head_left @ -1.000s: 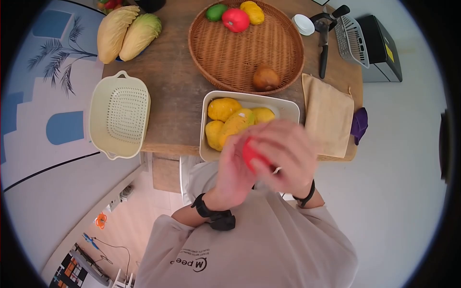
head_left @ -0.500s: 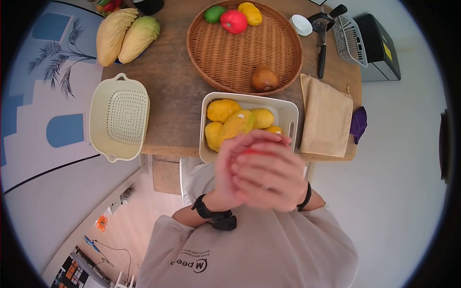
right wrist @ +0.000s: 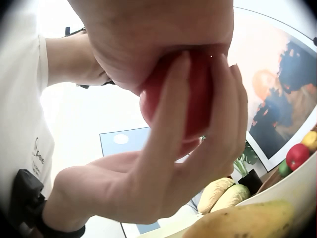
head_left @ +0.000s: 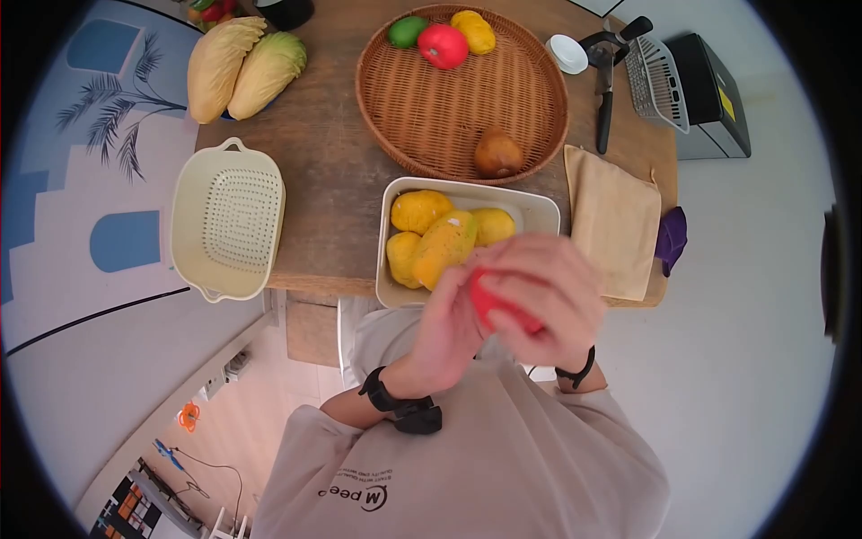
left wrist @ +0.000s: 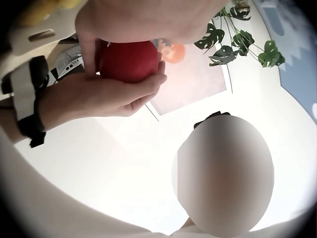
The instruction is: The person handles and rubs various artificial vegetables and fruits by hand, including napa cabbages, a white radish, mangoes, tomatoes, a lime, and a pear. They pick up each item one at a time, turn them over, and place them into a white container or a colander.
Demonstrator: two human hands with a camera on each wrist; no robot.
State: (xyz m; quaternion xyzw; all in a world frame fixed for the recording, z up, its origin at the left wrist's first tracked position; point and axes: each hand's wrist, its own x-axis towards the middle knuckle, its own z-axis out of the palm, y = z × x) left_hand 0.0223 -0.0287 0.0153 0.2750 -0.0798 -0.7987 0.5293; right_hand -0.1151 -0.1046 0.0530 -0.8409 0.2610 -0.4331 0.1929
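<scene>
A smooth, round red fruit (head_left: 503,305) is held between both hands, over the front edge of the white bin. My left hand (head_left: 444,328) cups it from the left, and in the right wrist view that hand's fingers (right wrist: 173,106) curl along its side. Over the fruit's right side lies my right hand (head_left: 561,296), slightly blurred, its fingers bent round it. In the left wrist view the red fruit (left wrist: 130,62) shows between the two palms. Part of its surface is hidden by the hands. Several yellow fruits (head_left: 446,247) lie in the white bin (head_left: 539,208) just behind.
Behind the bin, a round wicker tray (head_left: 440,108) bears a brown fruit (head_left: 498,153) and a few colourful ones. A cream colander (head_left: 229,220) and two cabbages (head_left: 265,72) stand left. To the right lie a beige cloth (head_left: 615,220) and a black-handled knife (head_left: 604,117).
The hands stay together around the red fruit while the right hand shifts over it. Half a second ago its fingers covered most of the fruit; now more red shows between them.
</scene>
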